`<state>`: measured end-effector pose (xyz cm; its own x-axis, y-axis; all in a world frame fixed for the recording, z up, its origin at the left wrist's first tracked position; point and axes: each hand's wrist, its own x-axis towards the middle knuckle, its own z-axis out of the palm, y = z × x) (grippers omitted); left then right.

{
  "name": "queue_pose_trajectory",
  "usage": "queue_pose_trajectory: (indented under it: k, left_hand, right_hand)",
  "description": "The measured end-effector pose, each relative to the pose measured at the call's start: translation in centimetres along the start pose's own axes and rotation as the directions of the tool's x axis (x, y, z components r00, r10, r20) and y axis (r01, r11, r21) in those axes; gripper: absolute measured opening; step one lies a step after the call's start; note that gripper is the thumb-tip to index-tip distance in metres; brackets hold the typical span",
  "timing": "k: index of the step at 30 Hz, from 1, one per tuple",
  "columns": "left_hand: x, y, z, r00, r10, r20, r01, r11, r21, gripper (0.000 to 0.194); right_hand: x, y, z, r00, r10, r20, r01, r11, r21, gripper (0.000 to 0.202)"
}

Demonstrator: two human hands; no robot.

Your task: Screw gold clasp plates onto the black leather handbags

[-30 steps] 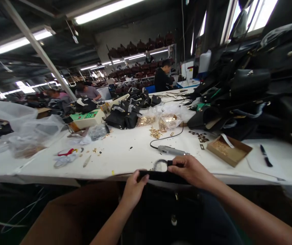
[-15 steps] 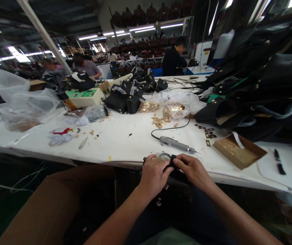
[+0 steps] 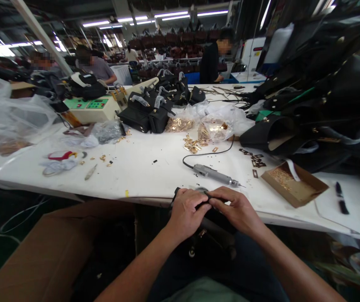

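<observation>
At the table's front edge, a black handbag (image 3: 213, 233) rests against my lap, with shiny metal fittings on it. My left hand (image 3: 188, 209) is closed over its upper part, fingers wrapped on a dark strip. Facing it, my right hand (image 3: 233, 207) pinches the same dark area between thumb and fingers. The two sets of fingertips almost meet and hide the exact spot they grip. A bit of clear plastic film shows just beyond them. Past my hands lies a grey electric screwdriver (image 3: 216, 175) with its bit pointing right.
Gold plates (image 3: 192, 144) lie loose before plastic bags of fittings (image 3: 213, 128). On the right are dark metal frames (image 3: 255, 159), a cardboard tray (image 3: 310, 191) of small parts and a black-handled brush (image 3: 342, 197). Finished black bags (image 3: 147, 111) stand behind; co-workers sit farther back.
My right hand has shifted slightly left, closer to my left fingers. The dark strip and clear film between the hands are now more covered. The camera view has tilted and turned a little.
</observation>
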<state>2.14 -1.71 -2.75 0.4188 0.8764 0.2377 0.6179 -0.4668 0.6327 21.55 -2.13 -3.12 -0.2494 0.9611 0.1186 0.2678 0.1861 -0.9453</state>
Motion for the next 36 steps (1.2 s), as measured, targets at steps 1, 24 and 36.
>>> queue_pose_trajectory:
  k: [1, 24, 36]
  left_hand:
    - [0.0, 0.0, -0.1, 1.000, 0.013, 0.012, -0.013, 1.000, -0.003, 0.006]
    - [2.5, -0.9, -3.5, 0.866, -0.271, 0.421, 0.409, 0.868, -0.283, 0.022]
    - [3.2, -5.4, 0.7, 0.994, 0.095, -0.062, -0.090, 0.993, 0.074, 0.008]
  right_hand:
    - [0.2, 0.0, -0.2, 0.998, 0.048, 0.027, -0.049, 0.998, 0.040, 0.027]
    - [7.3, -2.0, -6.9, 0.996, 0.092, 0.000, -0.081, 0.874, -0.479, 0.028]
    - [25.9, 7.1, -0.7, 0.981, 0.191, -0.029, -0.154, 0.681, -0.716, 0.013]
